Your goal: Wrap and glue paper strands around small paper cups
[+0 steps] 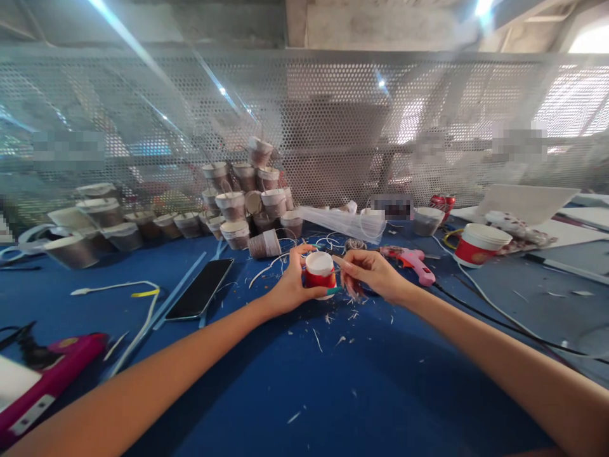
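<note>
A small red paper cup with a white top (320, 265) stands in front of me, just above or on the blue tabletop. My left hand (290, 282) is wrapped round its left side, the thumb across the front and long green nails showing. On the cup's right, my right hand (371, 273) is closed in a pinch close to the rim. What those fingers hold, if anything, is too small to make out. Behind the right hand lies a pink glue gun (413, 261), with its cord running off to the right. White scraps are scattered around the cup.
Brown cups with white tops (233, 206) are stacked at the back, and one lies tipped over. A black phone (202, 291) and a magenta device (59, 374) lie to the left. At the right are a larger red-and-white cup (480, 246) and a red can (442, 204). Perforated metal panels (333, 127) close off the back.
</note>
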Motion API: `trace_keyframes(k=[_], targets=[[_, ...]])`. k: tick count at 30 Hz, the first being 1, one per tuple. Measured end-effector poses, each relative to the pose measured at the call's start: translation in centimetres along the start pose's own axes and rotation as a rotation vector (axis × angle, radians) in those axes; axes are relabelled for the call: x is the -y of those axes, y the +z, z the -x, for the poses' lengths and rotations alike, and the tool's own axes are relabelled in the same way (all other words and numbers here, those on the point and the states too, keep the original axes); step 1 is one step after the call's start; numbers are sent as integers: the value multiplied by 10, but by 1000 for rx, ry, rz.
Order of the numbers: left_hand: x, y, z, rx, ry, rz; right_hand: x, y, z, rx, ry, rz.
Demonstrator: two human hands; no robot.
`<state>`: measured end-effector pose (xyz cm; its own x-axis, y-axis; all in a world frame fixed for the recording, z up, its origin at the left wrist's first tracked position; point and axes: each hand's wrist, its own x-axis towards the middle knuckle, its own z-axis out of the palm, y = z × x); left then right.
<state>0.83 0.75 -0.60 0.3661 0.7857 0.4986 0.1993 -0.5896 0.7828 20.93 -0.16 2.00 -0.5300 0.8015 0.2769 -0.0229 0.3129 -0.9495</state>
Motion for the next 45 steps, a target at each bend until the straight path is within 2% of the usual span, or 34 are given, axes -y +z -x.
trace_keyframes(k=[2,7,11,15,18,22,45], targets=[[1,2,-1,41,-48,61,-7,1,-1,-38,-17,-16],[3,0,-2,93,-44,169,-19,7,-1,-56,-49,-86],[3,0,0,101,0,146,-23,10,-2,-99,-85,-90],[0,-4,2,213,3,109,-25,12,-2,-115,-90,-130],[1,-8,2,259,89,62,-27,12,-2,-118,-85,-142],[5,-12,1,278,181,20,-28,14,-2,-144,-86,-137],[13,-11,1,267,240,33,-24,19,-4,-199,-97,-91]])
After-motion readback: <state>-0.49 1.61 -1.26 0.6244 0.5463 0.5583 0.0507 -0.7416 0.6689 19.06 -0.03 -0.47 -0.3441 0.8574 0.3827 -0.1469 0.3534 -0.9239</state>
